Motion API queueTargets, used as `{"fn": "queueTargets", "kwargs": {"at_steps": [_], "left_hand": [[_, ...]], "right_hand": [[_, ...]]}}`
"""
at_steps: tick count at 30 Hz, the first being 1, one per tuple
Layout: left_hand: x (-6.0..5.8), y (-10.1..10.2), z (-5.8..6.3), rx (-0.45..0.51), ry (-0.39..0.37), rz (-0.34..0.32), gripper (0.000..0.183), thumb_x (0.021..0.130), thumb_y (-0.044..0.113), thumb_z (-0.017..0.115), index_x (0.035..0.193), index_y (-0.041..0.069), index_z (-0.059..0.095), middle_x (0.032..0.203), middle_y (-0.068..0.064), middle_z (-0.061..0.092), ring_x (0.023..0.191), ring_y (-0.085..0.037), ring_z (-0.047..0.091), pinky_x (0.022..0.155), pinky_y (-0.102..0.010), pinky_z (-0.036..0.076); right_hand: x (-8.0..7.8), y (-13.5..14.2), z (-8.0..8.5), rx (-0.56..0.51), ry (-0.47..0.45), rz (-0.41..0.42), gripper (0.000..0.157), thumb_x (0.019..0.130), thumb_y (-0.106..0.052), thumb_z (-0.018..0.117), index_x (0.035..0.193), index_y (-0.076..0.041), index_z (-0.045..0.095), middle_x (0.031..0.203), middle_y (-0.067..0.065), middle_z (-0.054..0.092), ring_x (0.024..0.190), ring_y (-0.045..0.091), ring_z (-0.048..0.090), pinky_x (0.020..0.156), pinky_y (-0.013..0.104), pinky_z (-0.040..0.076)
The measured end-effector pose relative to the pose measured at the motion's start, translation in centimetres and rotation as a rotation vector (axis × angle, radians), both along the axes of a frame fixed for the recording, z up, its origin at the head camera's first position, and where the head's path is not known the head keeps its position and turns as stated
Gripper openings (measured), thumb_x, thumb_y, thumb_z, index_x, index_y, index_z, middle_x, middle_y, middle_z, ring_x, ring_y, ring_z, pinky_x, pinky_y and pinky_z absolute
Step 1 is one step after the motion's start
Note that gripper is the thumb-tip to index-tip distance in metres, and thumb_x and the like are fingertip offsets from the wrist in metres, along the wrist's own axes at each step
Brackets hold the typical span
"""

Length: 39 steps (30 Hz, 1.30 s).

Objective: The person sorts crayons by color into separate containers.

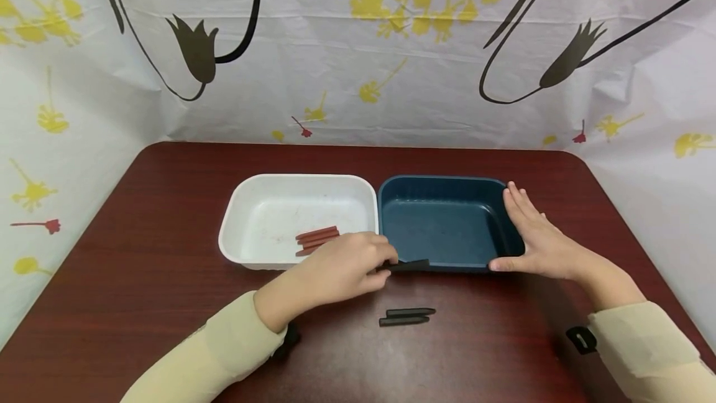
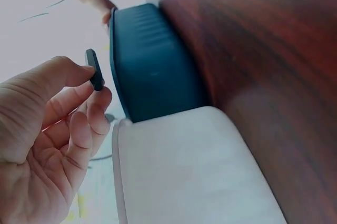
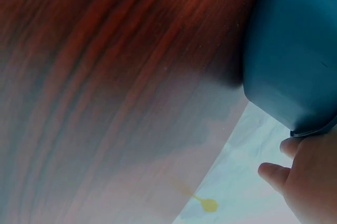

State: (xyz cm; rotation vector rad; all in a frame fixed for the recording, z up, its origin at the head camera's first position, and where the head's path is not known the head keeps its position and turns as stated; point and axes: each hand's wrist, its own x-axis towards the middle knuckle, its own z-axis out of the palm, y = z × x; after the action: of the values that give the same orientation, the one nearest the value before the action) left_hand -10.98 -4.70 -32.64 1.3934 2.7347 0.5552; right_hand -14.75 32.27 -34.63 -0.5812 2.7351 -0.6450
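My left hand [image 1: 349, 266] pinches a black crayon [image 1: 413, 265] between thumb and fingers, above the front rims where the two trays meet. In the left wrist view the crayon [image 2: 93, 70] looks six-sided, held at the fingertips. Several red-brown crayons [image 1: 316, 238] lie inside the white tray [image 1: 257, 188], partly hidden behind that hand. My right hand [image 1: 542, 244] rests on the right end of the dark blue tray [image 1: 442, 180], fingers spread and straight along the side, thumb at the front corner. Two more black crayons [image 1: 407, 317] lie side by side on the table in front.
The two trays stand side by side on a dark red wooden table [image 1: 140, 254]. Behind and around it hangs a white sheet [image 1: 425, 98] with flower prints. A small black object [image 1: 288, 341] shows under the left sleeve, another [image 1: 582, 339] beside the right cuff.
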Motion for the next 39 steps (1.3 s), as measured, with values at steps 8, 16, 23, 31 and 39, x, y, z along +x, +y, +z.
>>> {"fn": "queueTargets", "kwargs": {"at_steps": [8,16,23,31,39], "left_hand": [[-1.5,0.1,0.1,0.039,-0.002,0.058,0.013,0.094,0.016,0.066,0.104,0.012,0.073,0.093,0.001,0.068,0.078,-0.008,0.055,0.072,-0.021,0.049],[-2.7,1.3,-0.1,0.057,-0.050,0.113,0.016,0.095,0.016,0.065,0.108,0.010,0.073,0.096,-0.001,0.068,0.072,-0.008,0.053,0.066,-0.019,0.045],[-3.7,2.5,-0.4,0.052,-0.098,0.131,0.019,0.096,0.018,0.064,0.112,0.010,0.072,0.103,-0.002,0.069,0.076,-0.008,0.056,0.068,-0.020,0.047],[-5.3,3.5,-1.0,0.082,-0.119,0.134,0.017,0.096,0.018,0.065,0.109,0.010,0.072,0.085,0.000,0.062,0.072,-0.011,0.052,0.066,-0.023,0.042],[-6.3,4.8,-0.9,-0.077,-0.087,0.157,0.018,0.096,0.025,0.063,0.109,0.020,0.074,0.078,0.010,0.060,0.086,-0.010,0.052,0.066,-0.023,0.043]], "right_hand": [[0.0,-0.2,0.0,-0.004,-0.003,0.004,0.132,0.076,-0.043,0.083,0.157,-0.003,-0.012,0.165,0.010,-0.024,0.152,0.041,-0.019,0.108,0.080,-0.003],[0.0,-0.2,-0.1,-0.015,0.000,0.004,0.131,0.076,-0.042,0.083,0.157,-0.004,-0.012,0.165,0.009,-0.024,0.152,0.041,-0.019,0.108,0.080,-0.004],[0.1,-0.2,-0.1,-0.025,0.009,0.002,0.130,0.077,-0.042,0.082,0.157,-0.005,-0.012,0.165,0.007,-0.025,0.152,0.040,-0.020,0.107,0.080,-0.004],[0.2,-0.1,-0.1,-0.034,0.011,0.006,0.129,0.078,-0.041,0.082,0.157,-0.005,-0.014,0.164,0.006,-0.026,0.151,0.040,-0.022,0.107,0.080,-0.006],[0.0,0.0,-0.2,-0.035,0.016,0.008,0.129,0.078,-0.040,0.082,0.157,-0.006,-0.014,0.165,0.007,-0.025,0.151,0.040,-0.021,0.107,0.080,-0.007]]}}
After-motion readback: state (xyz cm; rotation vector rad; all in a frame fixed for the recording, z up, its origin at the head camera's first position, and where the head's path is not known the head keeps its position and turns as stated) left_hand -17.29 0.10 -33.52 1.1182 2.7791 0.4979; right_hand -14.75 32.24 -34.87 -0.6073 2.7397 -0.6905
